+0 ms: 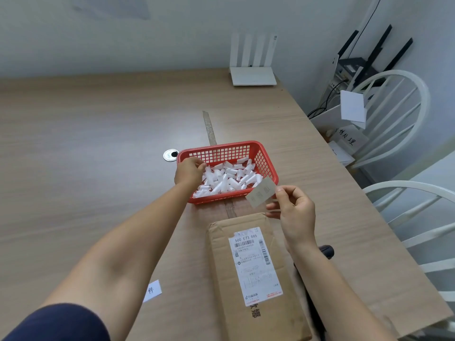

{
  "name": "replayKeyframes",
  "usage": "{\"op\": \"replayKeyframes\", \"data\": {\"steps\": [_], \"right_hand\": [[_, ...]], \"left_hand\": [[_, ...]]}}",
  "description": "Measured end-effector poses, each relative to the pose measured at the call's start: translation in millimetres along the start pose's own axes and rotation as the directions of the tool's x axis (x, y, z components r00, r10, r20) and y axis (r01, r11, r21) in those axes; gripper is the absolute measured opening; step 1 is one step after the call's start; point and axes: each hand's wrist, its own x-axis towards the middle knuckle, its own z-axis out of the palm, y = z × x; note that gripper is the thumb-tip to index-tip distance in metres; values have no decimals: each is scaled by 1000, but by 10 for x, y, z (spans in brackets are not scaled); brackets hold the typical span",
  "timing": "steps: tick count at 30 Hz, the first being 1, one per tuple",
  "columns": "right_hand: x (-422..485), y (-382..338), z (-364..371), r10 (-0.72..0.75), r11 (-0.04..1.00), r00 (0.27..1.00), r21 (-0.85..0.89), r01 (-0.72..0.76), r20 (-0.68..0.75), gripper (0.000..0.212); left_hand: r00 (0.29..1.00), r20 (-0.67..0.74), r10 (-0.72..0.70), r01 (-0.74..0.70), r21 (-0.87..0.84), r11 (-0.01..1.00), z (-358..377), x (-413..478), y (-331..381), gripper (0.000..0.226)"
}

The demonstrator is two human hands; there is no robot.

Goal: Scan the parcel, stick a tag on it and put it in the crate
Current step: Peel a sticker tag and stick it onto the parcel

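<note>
A flat brown cardboard parcel (256,274) lies on the wooden table in front of me, with a white shipping label (254,264) facing up. My right hand (294,212) hovers just beyond the parcel's far edge and pinches a small translucent tag (262,193) between thumb and fingers. My left hand (189,172) reaches over the left rim of a red plastic basket (267,159) filled with several white paper slips (227,178); its fingertips curl over the slips, and what they hold is hidden.
A dark scanner handle (326,251) peeks out behind my right wrist. A round cable grommet (170,155) sits left of the basket. A white router (253,75) stands at the table's back. White chairs (403,190) flank the right edge. A small paper note (152,290) lies near my left arm.
</note>
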Motion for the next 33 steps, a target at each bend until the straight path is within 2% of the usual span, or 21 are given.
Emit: {"op": "replayKeyframes", "data": {"steps": [3,5,8,11,13,17,22,25,28,30,33], "right_hand": [[-2,2,13,-12,1000,1000,5,12,-18,17],[-15,1,40,-37,999,999,-1,37,-25,18],[-55,-6,92,-109,994,994,-28,109,-24,19],[-126,21,141,-245,958,969,-153,240,-12,15],[-197,51,164,-365,903,931,-237,358,15,6],[-352,100,188,-590,741,801,-324,588,101,1],[-487,163,137,-665,641,723,-352,682,189,7],[-539,209,85,-618,666,749,-346,660,239,17],[-510,247,18,-455,792,865,-346,502,214,43],[-402,227,-24,-323,858,926,-351,374,198,52],[-213,214,-43,-218,888,952,-361,285,215,27]], "left_hand": [[1000,20,9,-8,-36,999,-30,-111,4,20],[999,38,-5,11,-179,984,-74,-267,42,17],[979,203,-11,111,-488,866,-191,-635,192,16],[923,372,99,174,-632,755,-316,-1087,317,20],[901,412,136,217,-698,683,-370,-1338,352,19],[929,346,135,209,-787,581,-403,-1676,359,7],[962,269,41,202,-806,557,-361,-1891,276,8],[972,236,9,183,-777,602,-351,-1936,232,12],[979,203,11,139,-707,694,-338,-1916,198,15],[976,215,16,135,-667,733,-328,-1884,185,15],[977,211,13,122,-612,782,-273,-1816,156,16]]}}
